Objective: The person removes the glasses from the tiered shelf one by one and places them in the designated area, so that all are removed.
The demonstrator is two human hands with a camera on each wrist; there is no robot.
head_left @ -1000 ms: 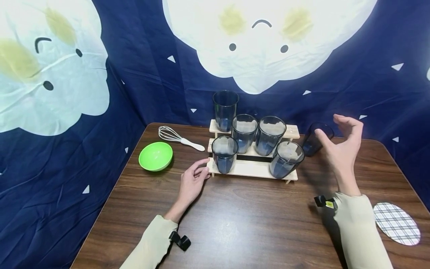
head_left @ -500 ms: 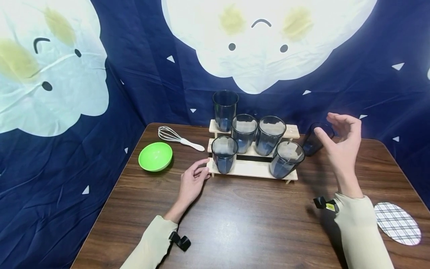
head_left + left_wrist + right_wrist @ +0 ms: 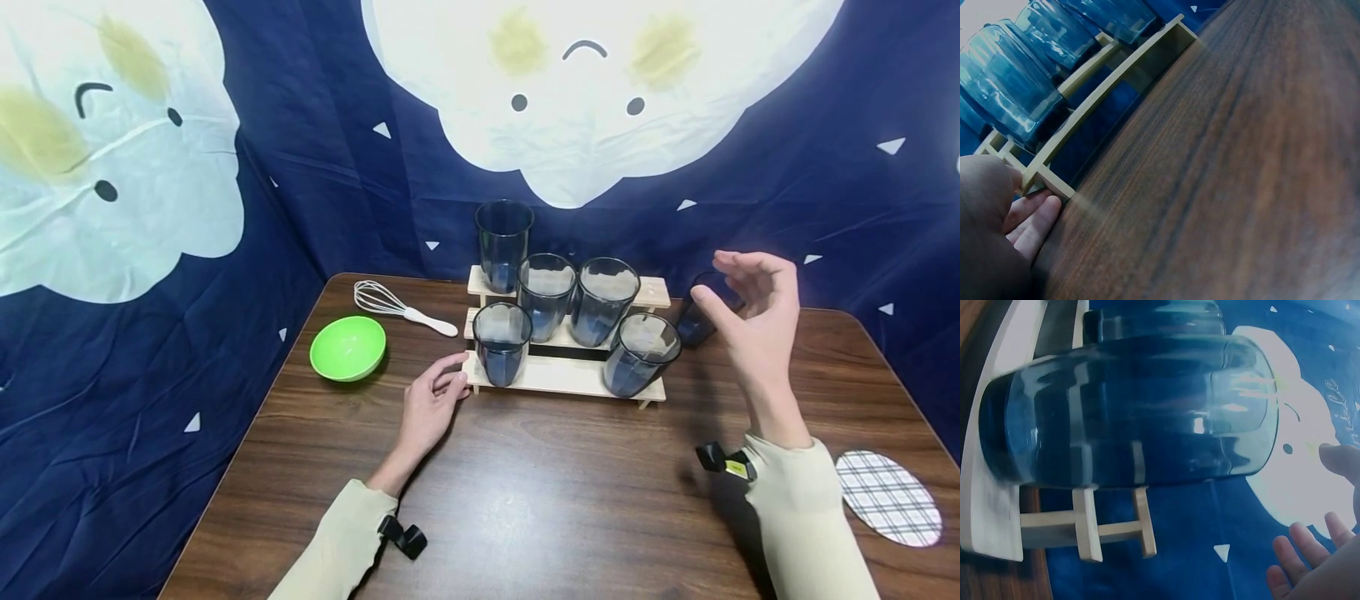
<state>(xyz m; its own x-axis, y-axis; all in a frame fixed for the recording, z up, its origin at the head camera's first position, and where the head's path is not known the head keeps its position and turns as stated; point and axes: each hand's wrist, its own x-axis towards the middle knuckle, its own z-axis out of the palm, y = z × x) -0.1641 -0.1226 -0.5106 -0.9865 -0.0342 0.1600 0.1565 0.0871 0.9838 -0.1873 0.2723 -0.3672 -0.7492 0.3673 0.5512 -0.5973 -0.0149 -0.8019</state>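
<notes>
My left hand (image 3: 431,404) is at the left end of a three-tier pale wooden rack (image 3: 558,377). Thumb and fingers pinch the end of its lowest shelf, also close up in the left wrist view. My right hand (image 3: 761,325) is raised at the right, fingers spread and slightly bent, with nothing between them. It partly covers a dark glass tumbler (image 3: 693,323) standing right of the rack. Smoky tumblers stand on the rack: one on the top tier (image 3: 502,250), two on the middle tier, and two on the bottom, including the front right tumbler (image 3: 637,362).
Left of the rack lie a white whisk (image 3: 420,319) and a bright green bowl (image 3: 347,350). A checked oval mat (image 3: 888,498) lies at the right edge of the brown wooden table (image 3: 570,500). Blue cloth (image 3: 300,167) with cloud faces hangs behind and at the left.
My right hand has drifted a little to the left, now covering more of the tumbler beside the rack. The left hand, rack and other tumblers keep their places.
</notes>
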